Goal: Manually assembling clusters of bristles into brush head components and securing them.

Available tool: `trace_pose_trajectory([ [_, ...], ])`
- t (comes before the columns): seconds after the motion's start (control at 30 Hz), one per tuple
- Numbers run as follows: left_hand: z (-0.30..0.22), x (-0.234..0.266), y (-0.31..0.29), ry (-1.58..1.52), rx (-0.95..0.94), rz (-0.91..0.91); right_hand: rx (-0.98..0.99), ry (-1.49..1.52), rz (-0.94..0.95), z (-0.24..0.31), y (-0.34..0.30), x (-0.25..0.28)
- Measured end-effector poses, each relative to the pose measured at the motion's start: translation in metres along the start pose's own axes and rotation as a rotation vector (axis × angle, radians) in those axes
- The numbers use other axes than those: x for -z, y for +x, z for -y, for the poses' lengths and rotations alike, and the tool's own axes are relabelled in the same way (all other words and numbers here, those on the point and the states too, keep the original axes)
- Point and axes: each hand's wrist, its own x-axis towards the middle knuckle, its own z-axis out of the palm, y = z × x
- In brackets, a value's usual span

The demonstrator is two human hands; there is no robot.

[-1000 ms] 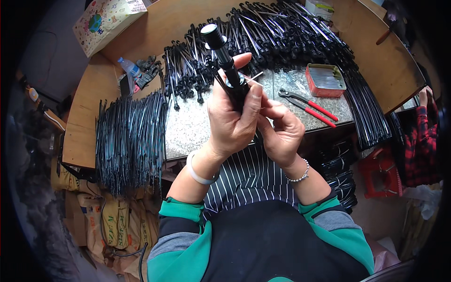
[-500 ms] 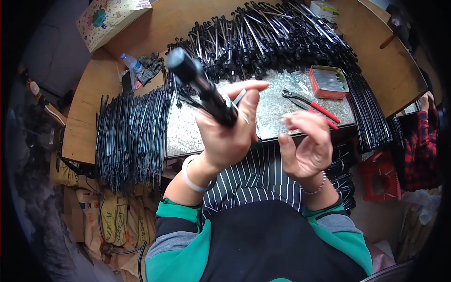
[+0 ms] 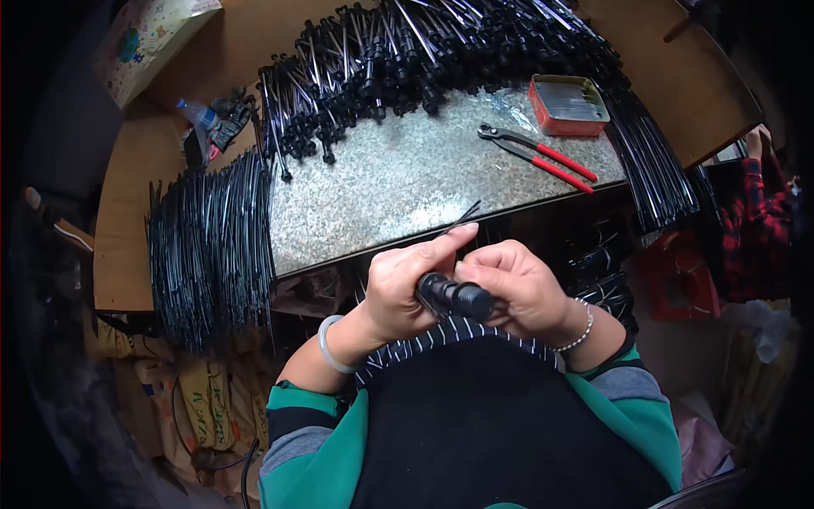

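In front of my apron, my left hand (image 3: 398,288) is wrapped round a dark rod-like part whose ridged, round black end (image 3: 471,299) points toward me. Thin black strands (image 3: 462,217) stick out beyond the fingers on the table side. My right hand (image 3: 524,287) is closed in a pinch right beside the black part, its fingertips almost meeting the left hand. Whatever lies between those right fingertips is too small or hidden to make out.
A grey speckled worktop (image 3: 365,182) bears red-handled pliers (image 3: 543,159), a red tin of thin strips (image 3: 570,106) and a heap of black-capped rods (image 3: 373,64). Black strands (image 3: 208,250) overhang its left edge. Another person's plaid sleeve (image 3: 755,229) shows at right.
Both hands have come down and closer to my body with the black part. The right hand has gone from open to pinched beside it. The whole view has shifted.
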Motion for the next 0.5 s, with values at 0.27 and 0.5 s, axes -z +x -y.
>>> trace_pose_trajectory([
  [0.27, -0.006, 0.003, 0.003, -0.640, 0.608, -0.291, 0.616, -2.236, -0.965, 0.035, 0.002, 0.165],
  [0.5, 0.006, 0.006, 0.000, -0.565, 0.622, -0.342, 0.548, -1.653, -0.743, 0.043, -0.009, 0.147],
])
